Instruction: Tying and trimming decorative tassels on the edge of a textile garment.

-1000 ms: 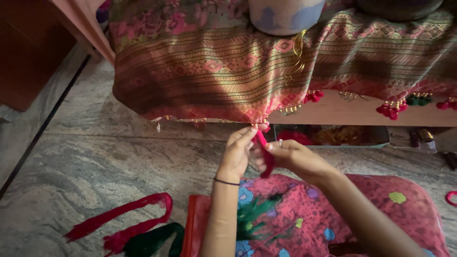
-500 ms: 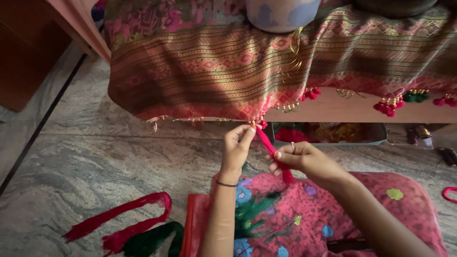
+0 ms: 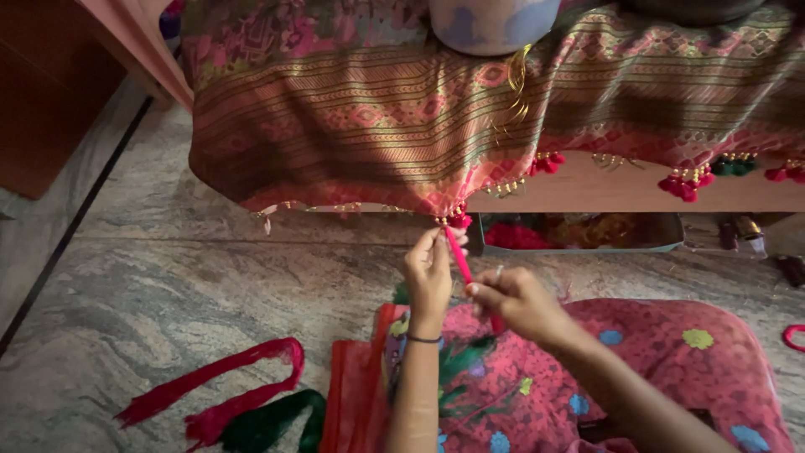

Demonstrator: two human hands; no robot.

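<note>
left hand (image 3: 429,273) pinches the top of a red thread bundle (image 3: 459,256) at the woven cloth (image 3: 352,109) hem; right hand (image 3: 516,298) grips its lower end, pulled taut.

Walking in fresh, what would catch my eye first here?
Probably the patterned pink and gold cloth draped over the ledge at the top, edged with red tassels. Just below its hem, the left hand and right hand pinch a taut red thread bundle. Loose red and green thread skeins lie on the stone floor, lower left.
</note>
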